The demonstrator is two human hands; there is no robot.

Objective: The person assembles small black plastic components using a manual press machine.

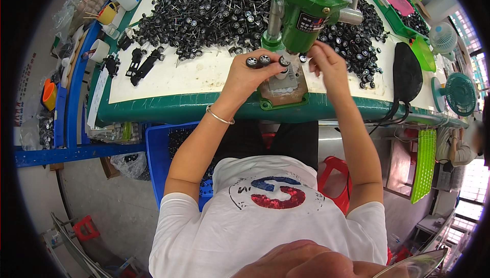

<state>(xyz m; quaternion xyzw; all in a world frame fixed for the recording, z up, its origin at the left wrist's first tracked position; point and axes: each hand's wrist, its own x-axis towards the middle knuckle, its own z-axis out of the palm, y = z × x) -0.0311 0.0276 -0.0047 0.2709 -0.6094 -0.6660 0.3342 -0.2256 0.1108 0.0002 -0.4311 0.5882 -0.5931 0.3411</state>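
My left hand point(246, 76) is closed on small black toy wheels point(264, 59) with silver hubs, three of them showing in a row along its fingers. The end wheel sits at the fingertips, over the metal base plate point(293, 81) of a green bench press point(302, 20). To the right of the press head, my right hand point(329, 66) has its fingers curled together. Another wheel point(303, 58) shows between that hand and the press; whether the fingers touch it I cannot tell. What the right fingers hold, if anything, is hidden.
A large heap of wheels point(214, 15), many on thin axles, covers the table's back. Black toy chassis parts point(145, 66) lie at the left. A black fan-shaped paddle point(407, 71) and a green fan point(459, 94) stand right. Below the table is a blue bin point(155, 148).
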